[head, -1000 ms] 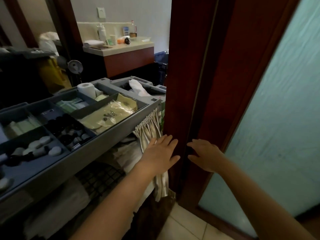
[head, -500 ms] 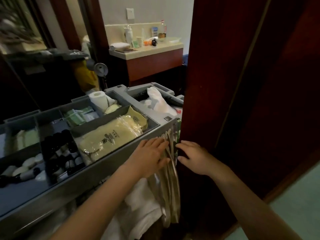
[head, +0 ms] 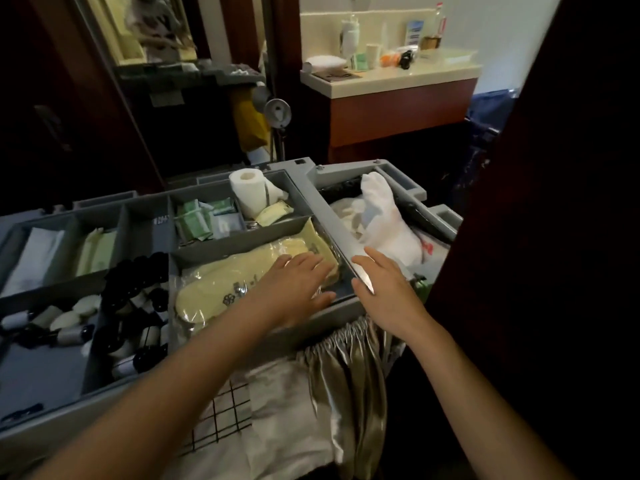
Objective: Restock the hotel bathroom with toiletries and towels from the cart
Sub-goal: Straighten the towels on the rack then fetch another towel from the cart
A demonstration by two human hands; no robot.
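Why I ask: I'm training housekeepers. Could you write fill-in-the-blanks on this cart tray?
1. The left hand is spread over the wrapped ____.
2. The paper roll stands ____, hole facing up.
3. The right hand, fingers straight, holds ____.
4. The small bottles have ____ caps.
Missing words: slippers; upright; nothing; black.

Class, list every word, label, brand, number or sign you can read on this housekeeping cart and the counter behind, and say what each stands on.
Nothing reads clearly enough to quote.
Slipper packet: dark flower logo with characters beside it, blurred.
Tray divider: white print, too small.
White plastic bag: red print, unreadable.
Blue-and-white box on the counter: lettering blurred.
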